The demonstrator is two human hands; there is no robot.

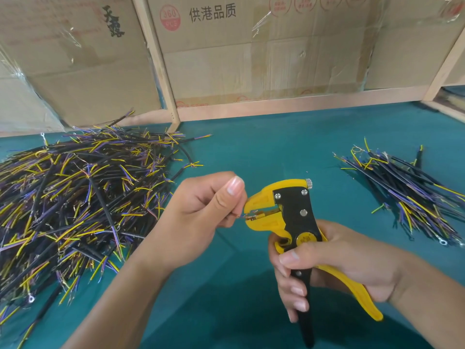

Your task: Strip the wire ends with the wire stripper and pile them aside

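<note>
Thin wire end (241,215) pinched by left hand (201,212), seated in yellow-black wire stripper (284,215) gripped by right hand (334,265). Small finished pile (407,187) right; large unstripped heap (75,197) left remains.

The left hand (201,212) is raised in mid-frame, forearm coming up from the lower left, its fingers curled and the thumb pressed against the forefinger in a pinch (thumbnail facing the camera). The right hand (334,268) sits lower and to the right, forearm entering from the lower right corner, thumb laid across the front and four fingers wrapped in a closed grip.
</note>
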